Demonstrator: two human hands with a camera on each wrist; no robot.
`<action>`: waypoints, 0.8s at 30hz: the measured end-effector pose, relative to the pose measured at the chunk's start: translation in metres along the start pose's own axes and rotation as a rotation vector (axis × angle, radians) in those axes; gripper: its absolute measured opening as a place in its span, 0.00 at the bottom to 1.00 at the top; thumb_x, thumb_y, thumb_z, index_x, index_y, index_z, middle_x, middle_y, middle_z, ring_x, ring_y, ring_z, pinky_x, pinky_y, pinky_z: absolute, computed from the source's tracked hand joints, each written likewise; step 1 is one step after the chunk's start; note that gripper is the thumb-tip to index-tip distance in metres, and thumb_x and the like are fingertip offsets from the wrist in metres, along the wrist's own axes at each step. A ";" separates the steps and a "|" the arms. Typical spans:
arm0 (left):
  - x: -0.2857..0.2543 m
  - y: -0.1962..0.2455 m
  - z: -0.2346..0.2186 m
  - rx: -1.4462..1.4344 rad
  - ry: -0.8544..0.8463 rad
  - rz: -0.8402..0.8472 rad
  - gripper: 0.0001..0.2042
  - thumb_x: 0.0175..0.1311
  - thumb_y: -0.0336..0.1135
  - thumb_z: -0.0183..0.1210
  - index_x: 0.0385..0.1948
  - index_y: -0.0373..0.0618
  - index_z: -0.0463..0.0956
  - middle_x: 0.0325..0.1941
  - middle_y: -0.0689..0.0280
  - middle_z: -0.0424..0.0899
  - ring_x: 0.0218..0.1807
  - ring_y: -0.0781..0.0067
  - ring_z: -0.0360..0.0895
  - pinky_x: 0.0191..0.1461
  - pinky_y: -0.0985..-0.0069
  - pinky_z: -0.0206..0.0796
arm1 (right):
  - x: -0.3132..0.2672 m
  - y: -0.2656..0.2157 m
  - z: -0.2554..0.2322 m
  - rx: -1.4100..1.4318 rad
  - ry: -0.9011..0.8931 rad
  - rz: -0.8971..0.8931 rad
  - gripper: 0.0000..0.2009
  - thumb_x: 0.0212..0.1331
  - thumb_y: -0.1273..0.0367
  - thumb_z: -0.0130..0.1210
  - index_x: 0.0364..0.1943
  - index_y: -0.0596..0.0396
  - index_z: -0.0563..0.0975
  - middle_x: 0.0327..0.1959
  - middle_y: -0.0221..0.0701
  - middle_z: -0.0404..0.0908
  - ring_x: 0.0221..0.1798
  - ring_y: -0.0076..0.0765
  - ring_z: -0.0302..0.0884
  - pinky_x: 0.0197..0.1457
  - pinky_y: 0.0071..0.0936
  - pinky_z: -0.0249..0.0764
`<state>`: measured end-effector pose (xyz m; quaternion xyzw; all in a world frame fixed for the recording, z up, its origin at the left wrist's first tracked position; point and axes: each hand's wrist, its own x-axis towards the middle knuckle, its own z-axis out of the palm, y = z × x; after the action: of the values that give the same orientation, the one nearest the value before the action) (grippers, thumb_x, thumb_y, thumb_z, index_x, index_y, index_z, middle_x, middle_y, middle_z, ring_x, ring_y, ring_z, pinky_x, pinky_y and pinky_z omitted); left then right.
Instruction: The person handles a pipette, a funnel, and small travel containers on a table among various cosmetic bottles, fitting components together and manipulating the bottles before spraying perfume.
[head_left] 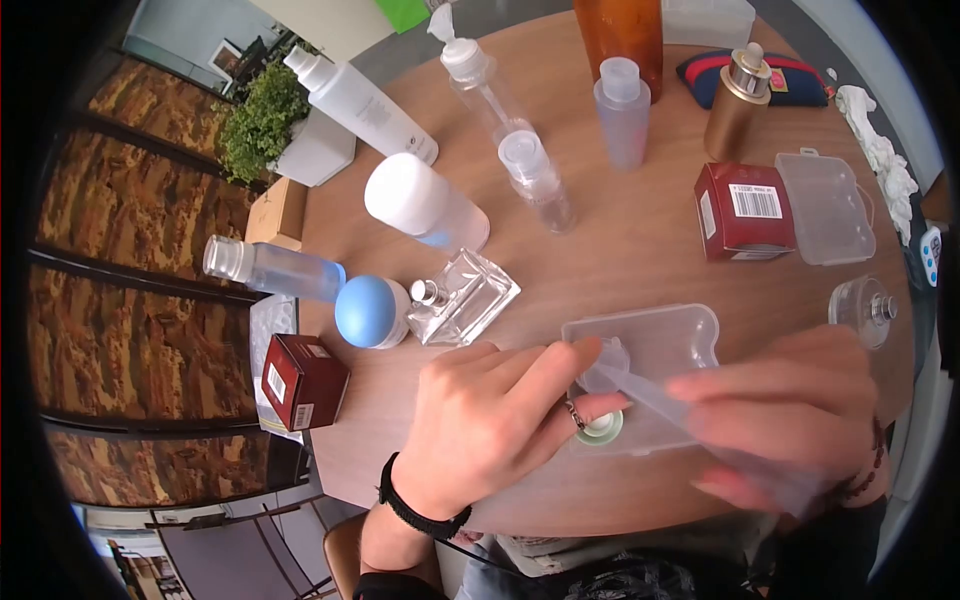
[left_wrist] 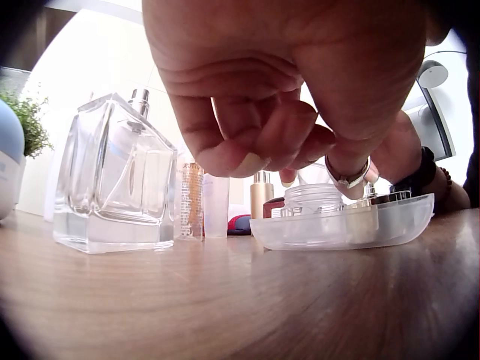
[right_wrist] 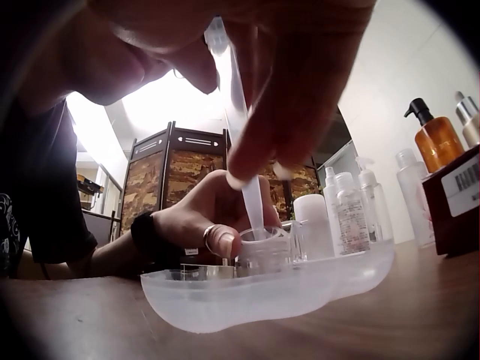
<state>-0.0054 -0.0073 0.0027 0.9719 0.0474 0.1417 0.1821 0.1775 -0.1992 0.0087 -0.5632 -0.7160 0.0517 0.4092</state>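
Observation:
A small clear jar (head_left: pixel 607 366) stands in a translucent plastic tray (head_left: pixel 680 325) with a wavy edge. My left hand (head_left: pixel 490 420) pinches the jar between its ringed thumb and fingers, as the right wrist view shows. My right hand (head_left: pixel 785 405), blurred in the head view, grips a long, translucent plastic stick (right_wrist: pixel 251 199) that slants down with its narrow tip at the mouth of the jar. Beside my left thumb lies a small round piece with a pale green rim (head_left: pixel 601 430), partly covered by the thumb.
A glass perfume bottle (head_left: pixel 470 300) and a blue-capped bottle (head_left: pixel 368 312) stand left of the tray. Several other bottles line the far side. On the right are a dark red box (head_left: pixel 745 212), a clear plastic case (head_left: pixel 830 205) and a clear round bottle (head_left: pixel 858 310).

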 end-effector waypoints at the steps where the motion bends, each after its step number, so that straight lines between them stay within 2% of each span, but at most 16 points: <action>1: 0.001 0.000 0.000 -0.007 -0.009 -0.011 0.16 0.54 0.44 0.71 0.37 0.46 0.80 0.20 0.71 0.77 0.18 0.70 0.74 0.23 0.71 0.63 | 0.000 0.001 0.002 -0.005 0.006 0.000 0.17 0.52 0.64 0.71 0.43 0.56 0.80 0.43 0.45 0.87 0.25 0.41 0.86 0.24 0.29 0.81; 3: 0.002 -0.001 0.001 -0.009 -0.003 0.004 0.16 0.55 0.44 0.71 0.37 0.46 0.80 0.20 0.71 0.77 0.18 0.70 0.74 0.23 0.71 0.63 | -0.002 0.005 0.009 0.063 0.132 -0.080 0.17 0.52 0.63 0.70 0.43 0.56 0.79 0.43 0.45 0.87 0.23 0.38 0.84 0.23 0.29 0.79; 7: -0.001 -0.001 -0.001 0.001 -0.030 -0.021 0.16 0.55 0.44 0.71 0.37 0.46 0.80 0.20 0.71 0.78 0.19 0.70 0.74 0.24 0.72 0.63 | -0.001 0.007 0.003 0.103 0.133 -0.149 0.17 0.52 0.62 0.70 0.43 0.56 0.80 0.42 0.45 0.87 0.23 0.37 0.84 0.23 0.29 0.78; 9: 0.002 0.000 -0.001 -0.001 -0.011 -0.005 0.16 0.55 0.44 0.71 0.37 0.46 0.80 0.20 0.71 0.77 0.19 0.70 0.74 0.24 0.72 0.63 | 0.000 0.006 0.007 0.051 0.111 -0.008 0.16 0.54 0.62 0.69 0.42 0.55 0.80 0.42 0.44 0.87 0.22 0.35 0.83 0.23 0.28 0.76; 11: 0.000 0.001 0.001 -0.014 0.003 -0.009 0.16 0.55 0.44 0.71 0.37 0.46 0.80 0.20 0.71 0.77 0.19 0.70 0.74 0.23 0.72 0.63 | -0.001 0.004 0.007 0.036 0.107 -0.002 0.15 0.55 0.62 0.69 0.41 0.55 0.80 0.41 0.42 0.88 0.22 0.34 0.83 0.22 0.26 0.75; 14: 0.001 -0.001 -0.001 0.002 0.010 0.012 0.16 0.55 0.44 0.71 0.37 0.45 0.79 0.20 0.71 0.77 0.19 0.70 0.74 0.23 0.72 0.63 | 0.000 0.005 0.004 0.089 0.150 -0.117 0.15 0.54 0.62 0.69 0.41 0.54 0.80 0.42 0.42 0.88 0.20 0.32 0.80 0.22 0.26 0.72; 16: 0.000 0.000 0.001 -0.006 -0.002 -0.005 0.16 0.55 0.44 0.71 0.37 0.45 0.79 0.20 0.71 0.77 0.19 0.70 0.74 0.23 0.71 0.63 | -0.001 0.001 0.000 -0.036 0.140 -0.059 0.17 0.54 0.61 0.70 0.42 0.54 0.80 0.41 0.42 0.88 0.21 0.35 0.82 0.22 0.27 0.75; 19: 0.000 0.000 0.000 -0.001 0.005 0.006 0.16 0.55 0.44 0.71 0.37 0.45 0.79 0.20 0.70 0.77 0.19 0.69 0.75 0.23 0.71 0.63 | -0.003 0.002 0.002 0.002 0.044 -0.010 0.17 0.54 0.60 0.70 0.43 0.54 0.80 0.42 0.42 0.87 0.22 0.36 0.83 0.22 0.28 0.76; 22: 0.000 0.000 0.001 -0.008 0.011 -0.001 0.16 0.55 0.44 0.71 0.36 0.45 0.78 0.21 0.70 0.77 0.19 0.69 0.75 0.23 0.70 0.63 | -0.003 0.006 0.007 0.035 0.127 -0.029 0.16 0.54 0.60 0.70 0.42 0.53 0.81 0.43 0.43 0.87 0.21 0.36 0.82 0.22 0.27 0.76; 24: 0.001 0.000 0.000 -0.008 0.014 0.004 0.16 0.55 0.44 0.71 0.37 0.45 0.78 0.21 0.70 0.77 0.19 0.68 0.75 0.23 0.70 0.63 | -0.004 0.006 0.004 0.063 0.106 -0.044 0.17 0.53 0.61 0.70 0.42 0.53 0.81 0.44 0.43 0.87 0.22 0.35 0.82 0.22 0.27 0.76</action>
<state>-0.0039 -0.0073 0.0028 0.9702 0.0463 0.1489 0.1853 0.1795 -0.1987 0.0010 -0.5359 -0.7036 0.0352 0.4653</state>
